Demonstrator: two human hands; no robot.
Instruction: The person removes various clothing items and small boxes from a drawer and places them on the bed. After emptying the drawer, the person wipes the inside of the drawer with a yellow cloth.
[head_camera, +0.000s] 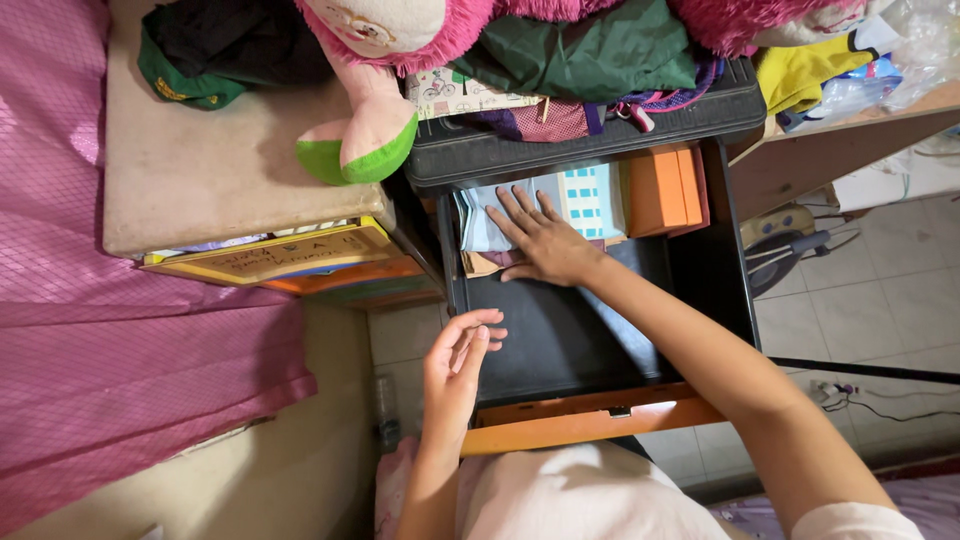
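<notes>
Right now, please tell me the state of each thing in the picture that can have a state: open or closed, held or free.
Drawer: pulled open, front part bare.
Papers: lying flat at the drawer's back, pressed by the right hand.
Orange box: closed, at the back right of the drawer.
Right hand: flat, fingers spread on the papers.
Left hand: empty, at the drawer's left edge.
Plush toy: lying on top.

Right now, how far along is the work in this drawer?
Done: the drawer is pulled open, and its front part lies bare. In hand: the right hand presses flat on the folded papers at the back, beside an orange box; the left hand hovers open at the drawer's left edge, holding nothing. Left: the papers and the box are not yet out.
</notes>
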